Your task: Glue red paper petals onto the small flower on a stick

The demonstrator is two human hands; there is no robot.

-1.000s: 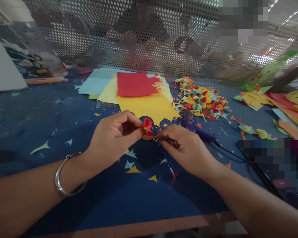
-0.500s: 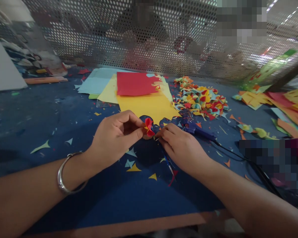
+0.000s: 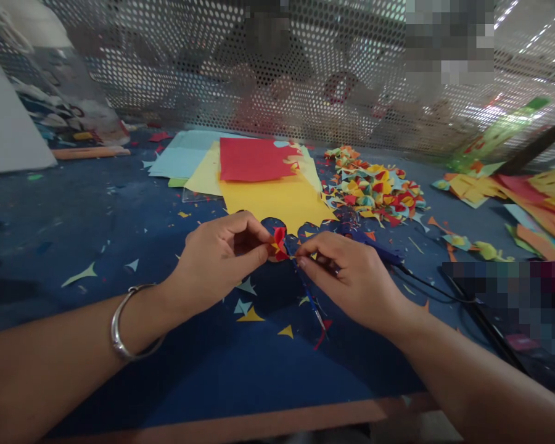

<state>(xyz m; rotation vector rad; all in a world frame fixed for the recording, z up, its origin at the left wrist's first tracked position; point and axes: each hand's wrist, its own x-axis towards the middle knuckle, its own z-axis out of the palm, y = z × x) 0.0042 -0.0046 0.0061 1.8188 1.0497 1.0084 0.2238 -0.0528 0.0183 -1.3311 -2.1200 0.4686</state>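
Observation:
My left hand (image 3: 217,259) pinches a small folded red and yellow paper piece (image 3: 279,242) between thumb and forefinger, just above the blue table (image 3: 97,216). My right hand (image 3: 346,277) meets it from the right, fingertips closed on the piece's right edge. A silver bangle (image 3: 124,324) sits on my left wrist. Under the hands lies a thin blue stick-like tool (image 3: 312,305); what it is cannot be told.
Red, yellow and pale blue paper sheets (image 3: 259,172) lie behind the hands. A heap of folded coloured pieces (image 3: 374,185) sits right of them. A blue glue gun (image 3: 374,248) with a black cord lies by my right hand. More cut paper (image 3: 531,197) is far right; a perforated screen (image 3: 213,74) stands behind.
Both hands stay on the folded piece. My right fingers have shifted slightly on its edge, and the view has moved a little.

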